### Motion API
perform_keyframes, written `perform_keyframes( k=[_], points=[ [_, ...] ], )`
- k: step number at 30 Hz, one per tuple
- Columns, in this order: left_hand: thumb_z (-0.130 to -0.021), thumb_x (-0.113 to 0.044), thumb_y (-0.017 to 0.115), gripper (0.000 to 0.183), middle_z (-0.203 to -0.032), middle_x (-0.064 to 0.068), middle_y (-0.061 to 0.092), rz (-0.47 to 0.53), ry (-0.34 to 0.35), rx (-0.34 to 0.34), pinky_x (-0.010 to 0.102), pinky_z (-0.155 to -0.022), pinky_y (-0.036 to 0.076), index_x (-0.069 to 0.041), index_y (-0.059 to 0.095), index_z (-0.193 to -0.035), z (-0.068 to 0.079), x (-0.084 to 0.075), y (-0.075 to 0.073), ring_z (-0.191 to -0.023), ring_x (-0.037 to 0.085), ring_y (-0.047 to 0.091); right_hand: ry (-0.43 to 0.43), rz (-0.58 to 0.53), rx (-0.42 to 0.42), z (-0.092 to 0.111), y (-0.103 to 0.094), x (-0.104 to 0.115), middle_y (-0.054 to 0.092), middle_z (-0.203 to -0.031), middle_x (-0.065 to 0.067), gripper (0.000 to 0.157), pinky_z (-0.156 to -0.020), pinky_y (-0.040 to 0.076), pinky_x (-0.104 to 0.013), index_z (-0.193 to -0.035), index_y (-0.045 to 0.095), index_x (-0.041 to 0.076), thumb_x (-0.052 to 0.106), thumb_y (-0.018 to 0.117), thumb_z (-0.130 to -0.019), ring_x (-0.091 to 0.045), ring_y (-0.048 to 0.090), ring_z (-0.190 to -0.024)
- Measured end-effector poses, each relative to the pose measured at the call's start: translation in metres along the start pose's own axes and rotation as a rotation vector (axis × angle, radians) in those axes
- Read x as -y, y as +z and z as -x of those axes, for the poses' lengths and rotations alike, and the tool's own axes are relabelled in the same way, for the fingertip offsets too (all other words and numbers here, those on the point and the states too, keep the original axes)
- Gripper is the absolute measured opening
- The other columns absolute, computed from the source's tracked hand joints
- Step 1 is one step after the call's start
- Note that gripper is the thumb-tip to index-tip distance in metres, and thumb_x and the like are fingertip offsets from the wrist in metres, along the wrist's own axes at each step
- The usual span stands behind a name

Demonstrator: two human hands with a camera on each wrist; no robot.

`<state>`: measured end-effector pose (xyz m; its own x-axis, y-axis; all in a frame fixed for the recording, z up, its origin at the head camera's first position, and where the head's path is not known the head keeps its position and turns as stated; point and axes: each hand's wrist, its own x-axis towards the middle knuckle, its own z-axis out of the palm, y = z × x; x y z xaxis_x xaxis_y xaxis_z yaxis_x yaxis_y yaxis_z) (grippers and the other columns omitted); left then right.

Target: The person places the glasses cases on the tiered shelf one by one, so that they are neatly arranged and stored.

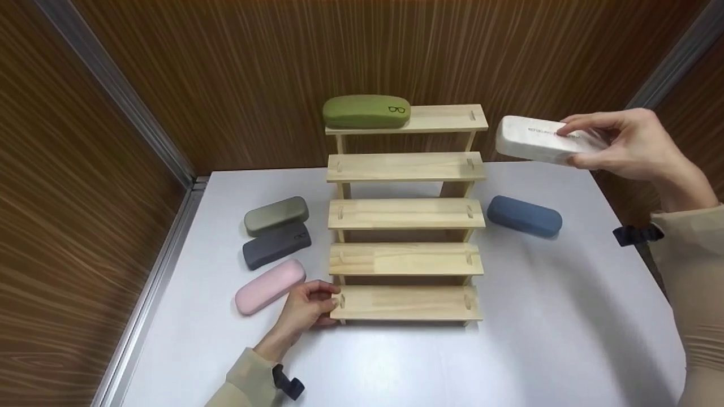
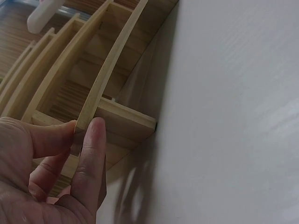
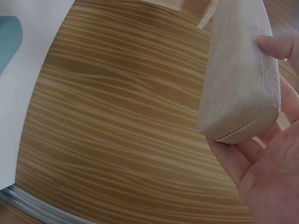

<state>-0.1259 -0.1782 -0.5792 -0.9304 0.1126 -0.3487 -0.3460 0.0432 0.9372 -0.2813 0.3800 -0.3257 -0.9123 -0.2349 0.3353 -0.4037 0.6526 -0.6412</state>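
My right hand (image 1: 628,141) grips a white glasses case (image 1: 543,138) by its right end, raised to the right of the top shelf. In the right wrist view the white case (image 3: 238,74) shows its lid seam, with fingers around it. My left hand (image 1: 308,308) pinches the left end of the lowest step of a wooden tiered rack (image 1: 407,213). Thumb and finger of the left hand (image 2: 60,172) lie on either side of that board in the left wrist view. On the top step's left half sits a green glasses case (image 1: 366,111) with a glasses print.
Left of the rack lie an olive-grey case (image 1: 277,216), a dark grey case (image 1: 277,245) and a pink case (image 1: 270,287) on the white table (image 1: 396,367). A blue case (image 1: 524,216) lies on the right. Wood-grain panels (image 1: 254,73) stand behind and beside the table.
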Motion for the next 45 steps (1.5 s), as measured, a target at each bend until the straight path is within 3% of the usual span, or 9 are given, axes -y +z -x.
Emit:
perform_keyframes(
  k=[11, 24, 39, 45],
  points=[
    [-0.096, 0.002, 0.078, 0.028, -0.103, 0.007, 0.075, 0.0, 0.0, 0.004, 0.029, -0.067, 0.07, 0.007, 0.074, -0.124, -0.004, 0.001, 0.004, -0.084, 0.015, 0.077, -0.089, 0.047, 0.039, -0.022, -0.003, 0.017, 0.073, -0.119, 0.037, 0.039, -0.073, 0.045, -0.007, -0.117, 0.086, 0.002, -0.012, 0.089, -0.081, 0.001, 0.063, -0.093],
    [-0.097, 0.001, 0.077, 0.028, -0.106, 0.009, 0.076, -0.002, -0.001, 0.011, 0.031, -0.069, 0.071, 0.007, 0.074, -0.124, -0.007, 0.0, 0.005, -0.086, 0.015, 0.077, -0.049, 0.03, 0.071, -0.047, 0.003, 0.026, 0.073, -0.117, 0.034, 0.038, -0.079, 0.046, -0.007, -0.12, 0.087, 0.006, -0.006, 0.089, -0.084, -0.001, 0.064, -0.093],
    [-0.098, 0.0, 0.079, 0.028, -0.105, 0.007, 0.075, 0.009, 0.011, 0.02, 0.029, -0.068, 0.07, 0.006, 0.074, -0.124, -0.003, -0.002, 0.002, -0.084, 0.013, 0.077, -0.004, 0.042, 0.089, -0.086, 0.032, 0.04, 0.076, -0.116, 0.026, 0.04, -0.081, 0.048, -0.007, -0.121, 0.087, 0.008, -0.004, 0.087, -0.083, -0.002, 0.065, -0.093],
    [-0.098, 0.0, 0.079, 0.028, -0.104, 0.007, 0.076, 0.016, 0.008, 0.017, 0.029, -0.067, 0.07, 0.007, 0.073, -0.124, -0.002, -0.002, 0.001, -0.084, 0.014, 0.077, -0.06, 0.053, 0.093, -0.1, 0.045, 0.047, 0.078, -0.114, 0.02, 0.039, -0.079, 0.049, -0.006, -0.119, 0.087, 0.008, -0.003, 0.086, -0.082, -0.002, 0.065, -0.091]
  ],
)
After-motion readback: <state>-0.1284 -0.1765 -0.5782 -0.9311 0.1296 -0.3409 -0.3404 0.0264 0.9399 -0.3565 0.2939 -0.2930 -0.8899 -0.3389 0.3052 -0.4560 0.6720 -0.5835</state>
